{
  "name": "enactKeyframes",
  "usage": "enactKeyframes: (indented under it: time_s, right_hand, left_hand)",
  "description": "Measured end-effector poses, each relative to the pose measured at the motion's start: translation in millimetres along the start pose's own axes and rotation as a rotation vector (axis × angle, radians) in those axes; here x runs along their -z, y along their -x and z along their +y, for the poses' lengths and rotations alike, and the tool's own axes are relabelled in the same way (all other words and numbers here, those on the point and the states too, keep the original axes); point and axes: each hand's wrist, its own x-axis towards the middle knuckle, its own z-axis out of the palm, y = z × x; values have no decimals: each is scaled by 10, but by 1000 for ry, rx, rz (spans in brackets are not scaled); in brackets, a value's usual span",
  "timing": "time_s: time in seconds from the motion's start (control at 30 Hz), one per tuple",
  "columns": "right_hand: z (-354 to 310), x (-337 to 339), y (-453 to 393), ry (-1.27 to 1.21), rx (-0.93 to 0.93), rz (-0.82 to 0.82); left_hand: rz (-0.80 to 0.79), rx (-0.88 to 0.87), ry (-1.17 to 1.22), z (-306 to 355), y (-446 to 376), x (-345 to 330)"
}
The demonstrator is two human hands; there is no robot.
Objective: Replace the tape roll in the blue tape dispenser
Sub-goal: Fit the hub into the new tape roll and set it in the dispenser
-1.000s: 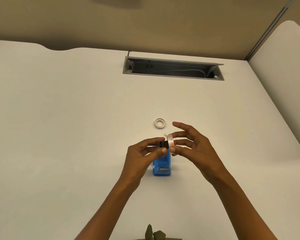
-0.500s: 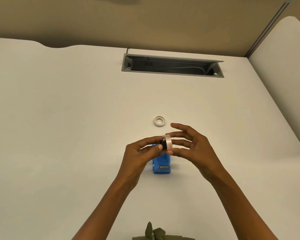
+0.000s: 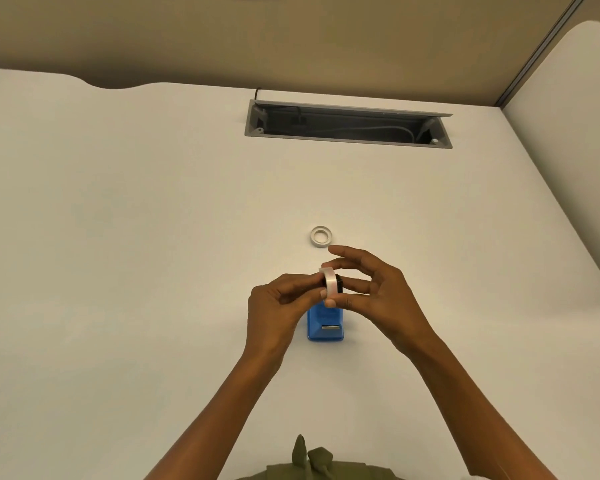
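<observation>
The blue tape dispenser (image 3: 325, 325) stands on the white desk (image 3: 153, 271), its metal cutter facing me. Just above it, both hands hold a white tape roll (image 3: 329, 285) with a black hub (image 3: 338, 285) sticking out of its right side. My left hand (image 3: 281, 306) pinches the roll's left side. My right hand (image 3: 371, 289) grips the roll and hub with thumb and fingers, index finger stretched out. A second, thin white ring (image 3: 321, 236) lies flat on the desk beyond the hands.
A grey open cable tray (image 3: 347, 124) is recessed in the desk at the back. A second white desk (image 3: 568, 150) adjoins on the right. Olive clothing (image 3: 312, 460) shows at the bottom edge.
The black hub showed at the roll's left side before; now it shows at the right side. Both hands stayed above the dispenser.
</observation>
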Motion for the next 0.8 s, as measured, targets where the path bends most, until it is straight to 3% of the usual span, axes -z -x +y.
enactKeyframes:
  time_s: [0.17, 0.47, 0.53, 0.67, 0.8]
  right_hand:
    - [139, -39, -64, 177, 48, 60]
    - [391, 3, -93, -49, -12, 83]
    - [413, 46, -106, -170, 0, 157]
    - [544, 236, -44, -487, -68, 486]
    - [651, 505, 118, -869, -83, 539]
  left_hand:
    - [14, -12, -115, -57, -51, 18]
    - [34, 32, -220, -229, -79, 57]
    - [29, -36, -277, -236, -41, 47]
    - [-30, -209, -434, -253, 74, -34]
    - [-311, -512, -716, -263, 210, -278]
